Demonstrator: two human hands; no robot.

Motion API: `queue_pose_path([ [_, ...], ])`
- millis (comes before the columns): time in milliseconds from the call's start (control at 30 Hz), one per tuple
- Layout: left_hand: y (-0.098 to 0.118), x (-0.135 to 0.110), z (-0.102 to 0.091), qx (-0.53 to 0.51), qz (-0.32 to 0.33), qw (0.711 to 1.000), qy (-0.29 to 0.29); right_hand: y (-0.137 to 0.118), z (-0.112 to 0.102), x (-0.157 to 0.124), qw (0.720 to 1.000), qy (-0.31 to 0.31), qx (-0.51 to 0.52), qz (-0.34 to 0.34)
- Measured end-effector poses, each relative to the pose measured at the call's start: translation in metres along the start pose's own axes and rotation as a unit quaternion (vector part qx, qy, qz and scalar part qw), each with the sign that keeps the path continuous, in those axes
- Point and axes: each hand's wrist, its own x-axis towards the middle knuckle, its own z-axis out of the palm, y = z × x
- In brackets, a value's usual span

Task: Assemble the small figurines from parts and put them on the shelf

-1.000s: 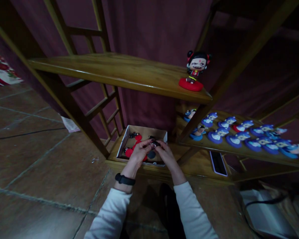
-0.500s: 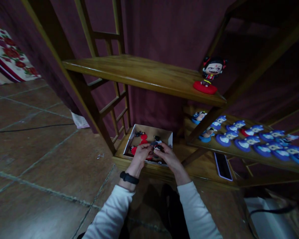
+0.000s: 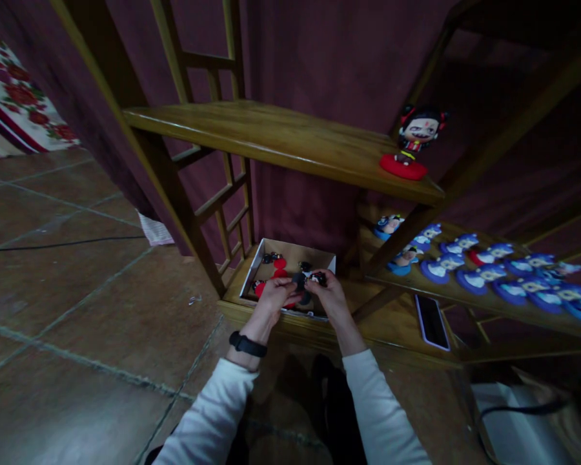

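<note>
Over an open cardboard box point(image 3: 295, 248), both hands are closed around one small figurine point(image 3: 314, 278) with a black-and-white body and a dark grey round base. The figurine lies tilted, its head toward the right. My left hand point(image 3: 274, 297), with a black band on the wrist, grips at the base side, its fingertips partly hidden. My right hand point(image 3: 333, 296) pinches the head end between thumb and fingers. Inside the box lie several more figurines, some with red bases point(image 3: 279, 264), partly covered by my hands.
A black-haired figurine on a red base point(image 3: 403, 166) stands on the upper wooden shelf point(image 3: 271, 132). Several blue-and-purple figurines point(image 3: 479, 274) line the right shelf. A phone point(image 3: 432, 321) lies on the lower board, right of the box. A slanting wooden post point(image 3: 167, 206) rises at left.
The figurine has turned in my hands, its head now pointing right and its dark base showing at left. My right hand has shifted slightly right. The box has stayed put.
</note>
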Motion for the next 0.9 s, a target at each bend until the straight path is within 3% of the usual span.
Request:
queue_pose_path([
  [433,-0.004,0.001,-0.004,-0.011,0.029,0.999,-0.023,0.013,-0.005,0.007,0.986,-0.013,-0.158,-0.054],
  [700,-0.007,0.001,-0.002,0.034,0.05,0.998,0.0,0.002,-0.008,0.001,0.953,-0.042,-0.274,-0.123],
  [900,-0.008,-0.001,0.002,0.053,0.061,0.997,0.013,0.001,-0.009,0.0,0.934,-0.061,-0.324,-0.136],
])
